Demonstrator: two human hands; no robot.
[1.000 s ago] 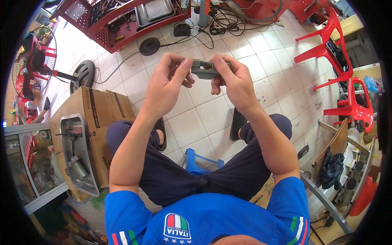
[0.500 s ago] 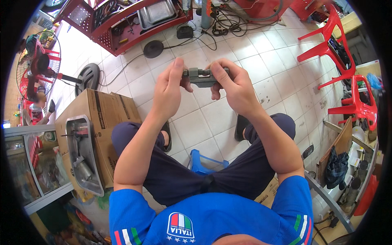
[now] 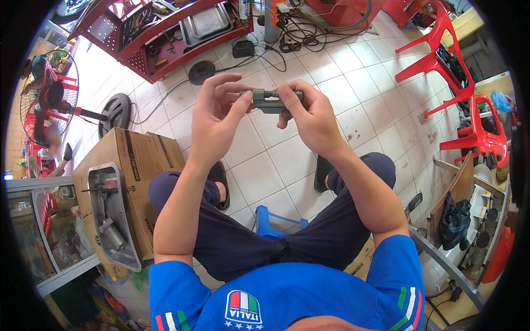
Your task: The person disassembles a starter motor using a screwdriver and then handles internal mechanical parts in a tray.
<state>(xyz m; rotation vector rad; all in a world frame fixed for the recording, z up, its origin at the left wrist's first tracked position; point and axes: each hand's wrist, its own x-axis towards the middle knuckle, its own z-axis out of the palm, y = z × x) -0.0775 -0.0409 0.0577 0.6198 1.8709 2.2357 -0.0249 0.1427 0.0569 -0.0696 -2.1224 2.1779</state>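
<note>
A small dark grey-green metal tool (image 3: 270,105) with a screw along its top is held up in front of me, over the floor. My right hand (image 3: 311,113) grips its right end, the thumb along the top and the fingers curled beneath. My left hand (image 3: 218,118) is at the other end, its thumb and index fingertips lightly pinching there. The remaining left fingers are loosely bent and spread. Part of the tool's right end is hidden by my right fingers.
A blue stool (image 3: 270,220) stands between my legs. To the left, a metal tray (image 3: 113,243) with parts rests by cardboard boxes (image 3: 149,171), near a fan (image 3: 52,94). Ahead are a red tool cart (image 3: 138,55) and cables (image 3: 301,36); red chairs (image 3: 436,66) stand right.
My left fingers have loosened and spread from a closer grip on the tool's left end. The right hand keeps its hold. The view has shifted slightly.
</note>
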